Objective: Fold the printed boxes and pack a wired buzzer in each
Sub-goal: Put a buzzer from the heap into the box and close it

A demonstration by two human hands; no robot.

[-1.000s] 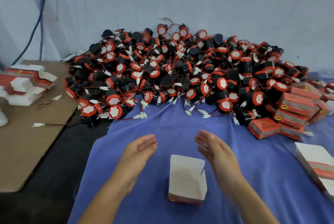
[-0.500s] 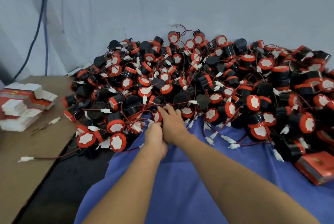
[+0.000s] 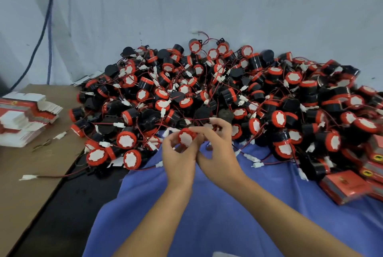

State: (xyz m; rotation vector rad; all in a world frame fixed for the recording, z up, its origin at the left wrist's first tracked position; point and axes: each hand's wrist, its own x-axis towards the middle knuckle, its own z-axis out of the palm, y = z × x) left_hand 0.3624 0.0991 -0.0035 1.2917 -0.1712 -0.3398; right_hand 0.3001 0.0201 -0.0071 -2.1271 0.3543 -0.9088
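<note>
A big heap of black-and-red wired buzzers (image 3: 217,95) with white plugs lies against the back wall. At its front edge both hands hold one buzzer (image 3: 186,138), its white-and-red face turned toward me. My left hand (image 3: 178,159) grips it from the left and below. My right hand (image 3: 217,153) pinches it from the right, with thin red wires running under its fingers. The folded white box is out of view, apart from a pale corner at the bottom edge (image 3: 223,254).
A blue cloth (image 3: 207,215) covers the work surface. Packed red boxes (image 3: 348,188) are stacked at the right edge. Flat printed box blanks (image 3: 22,120) lie stacked on brown cardboard (image 3: 24,184) at the left. A loose white plug on a wire (image 3: 28,177) lies there too.
Both hands left the open white box, reached forward into the pile, and now hold one buzzer lifted slightly off its front edge. The view moved forward, so the box dropped out of sight.
</note>
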